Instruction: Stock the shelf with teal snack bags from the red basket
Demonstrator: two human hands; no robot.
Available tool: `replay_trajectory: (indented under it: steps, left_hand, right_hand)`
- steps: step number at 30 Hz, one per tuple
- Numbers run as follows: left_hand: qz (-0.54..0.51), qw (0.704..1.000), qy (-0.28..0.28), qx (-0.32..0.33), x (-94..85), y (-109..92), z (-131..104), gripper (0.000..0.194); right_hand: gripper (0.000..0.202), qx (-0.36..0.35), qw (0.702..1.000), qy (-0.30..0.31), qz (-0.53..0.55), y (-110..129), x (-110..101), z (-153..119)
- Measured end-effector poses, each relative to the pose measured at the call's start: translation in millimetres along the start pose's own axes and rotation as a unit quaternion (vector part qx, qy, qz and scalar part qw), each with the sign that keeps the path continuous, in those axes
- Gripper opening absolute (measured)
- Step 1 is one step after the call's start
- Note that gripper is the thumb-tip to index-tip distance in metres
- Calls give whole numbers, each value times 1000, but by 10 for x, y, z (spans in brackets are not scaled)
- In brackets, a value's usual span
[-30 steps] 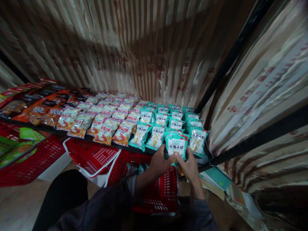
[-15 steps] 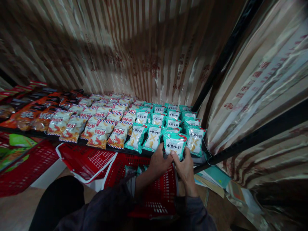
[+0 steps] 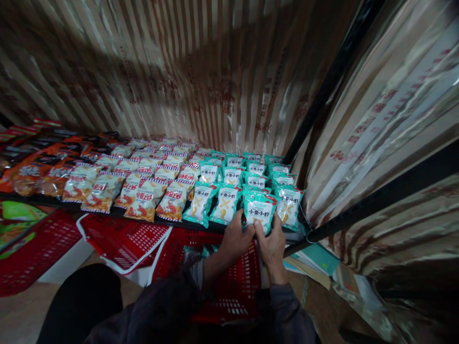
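Between my two hands is a teal and white snack bag (image 3: 260,210), held upright at the front edge of the shelf. My left hand (image 3: 236,237) is closed on its lower left side. On the lower right, my right hand (image 3: 270,241) grips it, thumb across the front. Just right of it stands a matching teal snack bag (image 3: 289,206), and another teal bag (image 3: 225,204) is on the left. More teal bags sit in rows behind. The fingers behind the held bag are hidden.
White and orange snack bags (image 3: 145,197) and orange-black bags (image 3: 31,173) fill the shelf leftward. Below are a red basket (image 3: 247,279) holding some teal bags and another red basket (image 3: 124,239). A black post (image 3: 322,95) and a black bar (image 3: 380,196) flank the right side.
The held bag now sits a little farther back, closer to the teal rows, with both hands still on it. The view has shifted slightly.
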State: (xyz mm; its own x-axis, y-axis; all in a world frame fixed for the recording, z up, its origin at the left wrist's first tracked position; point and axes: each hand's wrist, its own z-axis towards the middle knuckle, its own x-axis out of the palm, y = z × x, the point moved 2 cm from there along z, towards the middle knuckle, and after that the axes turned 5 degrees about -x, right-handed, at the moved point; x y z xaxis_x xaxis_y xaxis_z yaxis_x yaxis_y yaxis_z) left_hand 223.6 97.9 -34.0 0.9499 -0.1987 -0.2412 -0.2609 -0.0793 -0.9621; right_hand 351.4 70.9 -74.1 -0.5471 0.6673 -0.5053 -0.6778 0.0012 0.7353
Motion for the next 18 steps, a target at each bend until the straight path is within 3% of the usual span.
replay_trajectory:
  steps: [11, 18]
  left_hand:
    - [35, 999, 2, 34, -12, 3, -40, 42]
    - [34, 999, 2, 22, 56, -8, -50, 50]
  right_hand:
    - [76, -19, 1000, -1, 8, 38, 53, 17]
    - [71, -4, 1000, -7, 0, 2, 68, 36]
